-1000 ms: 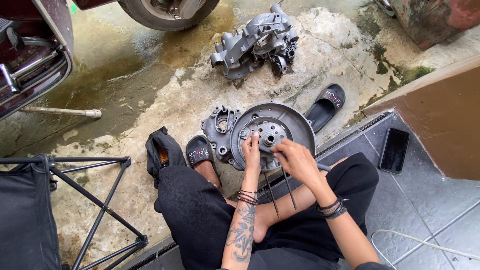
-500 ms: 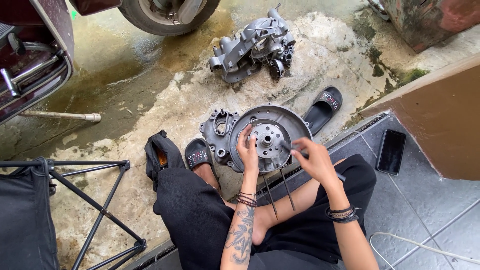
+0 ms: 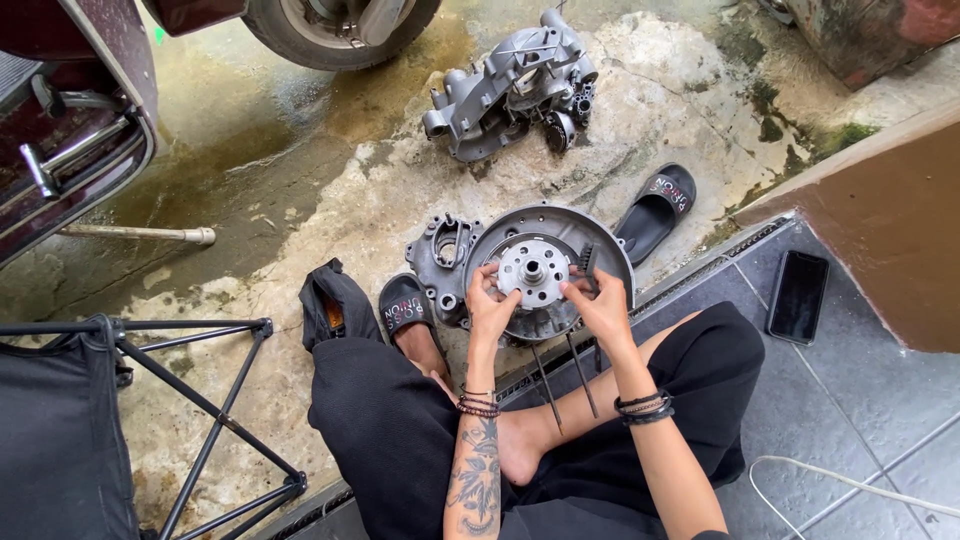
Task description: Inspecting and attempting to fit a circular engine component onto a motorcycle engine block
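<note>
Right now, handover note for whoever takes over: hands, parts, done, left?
Left hand: fingertips on the left edge of the pale hub plate, no closed grip.
Right hand: fingers on the plate's right edge, also open.
The plate sits centred in the round metal drum on the concrete, with a grey cover casting beside it at left.
A larger engine casing lies farther off.
Two thin rods lean below the drum.
Done: plate sits in drum.
Left: cannot tell whether it is fastened.
</note>
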